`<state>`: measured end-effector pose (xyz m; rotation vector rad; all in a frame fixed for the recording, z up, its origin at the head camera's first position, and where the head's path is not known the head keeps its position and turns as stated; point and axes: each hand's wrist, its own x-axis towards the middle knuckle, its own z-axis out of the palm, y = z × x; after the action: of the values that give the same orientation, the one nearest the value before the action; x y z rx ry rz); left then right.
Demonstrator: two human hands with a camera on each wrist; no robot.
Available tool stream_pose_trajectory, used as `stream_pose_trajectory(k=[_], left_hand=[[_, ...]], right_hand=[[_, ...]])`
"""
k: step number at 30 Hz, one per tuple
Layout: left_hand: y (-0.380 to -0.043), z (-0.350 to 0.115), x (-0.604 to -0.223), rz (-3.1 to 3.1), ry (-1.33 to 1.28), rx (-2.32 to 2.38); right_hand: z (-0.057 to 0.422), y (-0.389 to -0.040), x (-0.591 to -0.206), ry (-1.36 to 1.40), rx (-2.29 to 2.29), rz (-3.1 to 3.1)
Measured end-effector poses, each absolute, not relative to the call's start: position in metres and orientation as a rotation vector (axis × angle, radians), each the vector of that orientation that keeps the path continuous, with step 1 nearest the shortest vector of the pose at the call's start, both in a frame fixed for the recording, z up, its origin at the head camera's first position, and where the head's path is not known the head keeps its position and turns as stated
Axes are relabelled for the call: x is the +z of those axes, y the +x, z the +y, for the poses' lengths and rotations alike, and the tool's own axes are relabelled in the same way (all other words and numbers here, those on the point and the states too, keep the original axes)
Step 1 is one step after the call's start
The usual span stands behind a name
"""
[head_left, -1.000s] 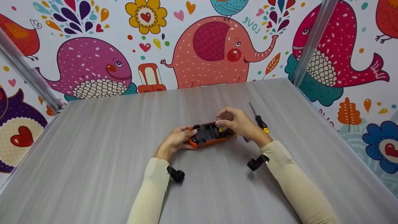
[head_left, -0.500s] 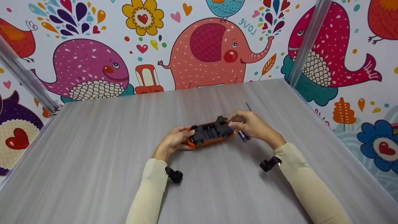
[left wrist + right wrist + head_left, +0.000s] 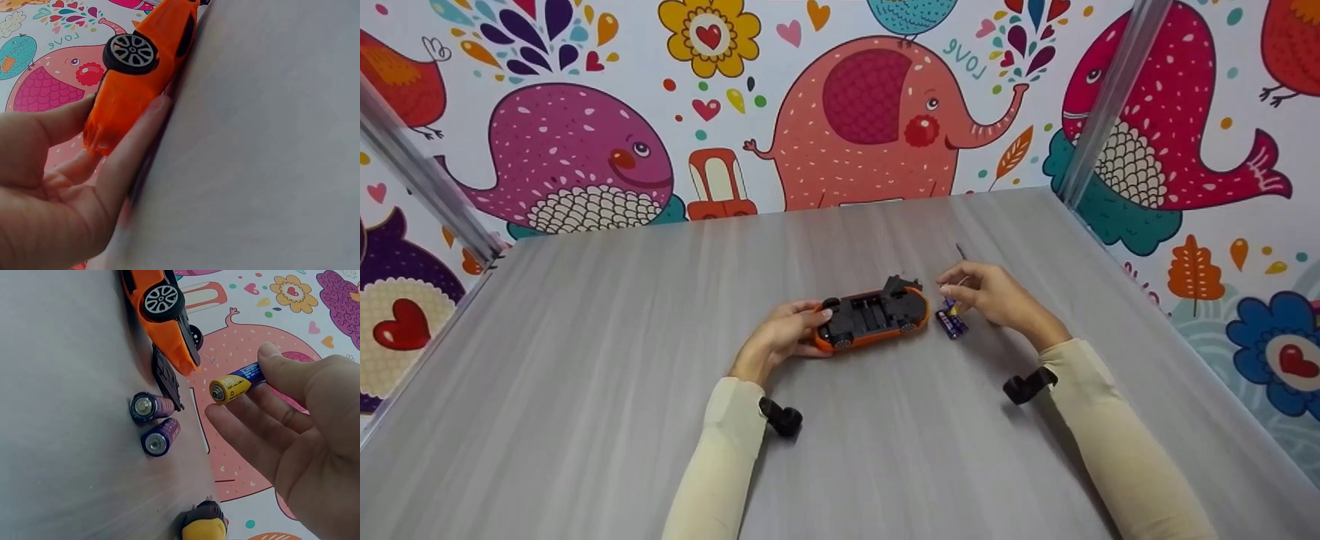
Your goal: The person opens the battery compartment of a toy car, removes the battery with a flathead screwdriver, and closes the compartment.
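My left hand (image 3: pixel 780 334) grips one end of an orange toy car (image 3: pixel 874 321), which lies wheels up with its black underside and an uncovered battery compartment showing. In the left wrist view, the thumb and fingers close round the orange body (image 3: pixel 121 104). My right hand (image 3: pixel 997 296) is off the car's other end, pinching a yellow and blue battery (image 3: pixel 236 384) between thumb and fingers. Below that hand, two purple batteries (image 3: pixel 159 439) lie side by side on the table. A black battery cover (image 3: pixel 165 377) leans by the car's far end.
A screwdriver lies behind my right hand; its shaft tip (image 3: pixel 961 253) shows in the head view and its yellow and black handle (image 3: pixel 203 527) in the right wrist view. The grey table (image 3: pixel 622 360) ends at a wall with cartoon animals.
My right hand has moved from over the car's underside to the right, beyond its end, carrying the battery. The purple batteries have come into view. The left hand keeps its grip on the car.
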<state>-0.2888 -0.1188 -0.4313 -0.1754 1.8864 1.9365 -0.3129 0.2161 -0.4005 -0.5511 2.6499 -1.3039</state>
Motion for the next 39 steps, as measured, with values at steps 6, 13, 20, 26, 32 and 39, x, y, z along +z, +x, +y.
stream_pose_trajectory(k=[6,13,20,26,32,39], left_hand=[[-0.2897,-0.1179,-0.4321,1.884,-0.171,1.939],[-0.2899,-0.1184,-0.4328,1.890,-0.161,1.938],[-0.2886,-0.1194,-0.4311,1.892,-0.157,1.917],[-0.2882,-0.1193,-0.4304,1.895,-0.156,1.915],[-0.2888,-0.1195,-0.4308,1.893,-0.160,1.917],[-0.2889,-0.1199,-0.4318,1.892,-0.169,1.920]], right_hand=[[0.2218,-0.3146,-0.4005,-0.505,-1.257,2.694],[0.2220,-0.3168,-0.4003,-0.360,-1.229,2.734],[0.2222,-0.3177,-0.4014,-0.187,-1.262,2.725],[0.2195,-0.3166,-0.4002,-0.125,-1.257,2.717],[0.2149,-0.3149,-0.4006,-0.098,-1.250,2.743],[0.2125,-0.3135,-0.4035,-0.126,-1.193,2.780]])
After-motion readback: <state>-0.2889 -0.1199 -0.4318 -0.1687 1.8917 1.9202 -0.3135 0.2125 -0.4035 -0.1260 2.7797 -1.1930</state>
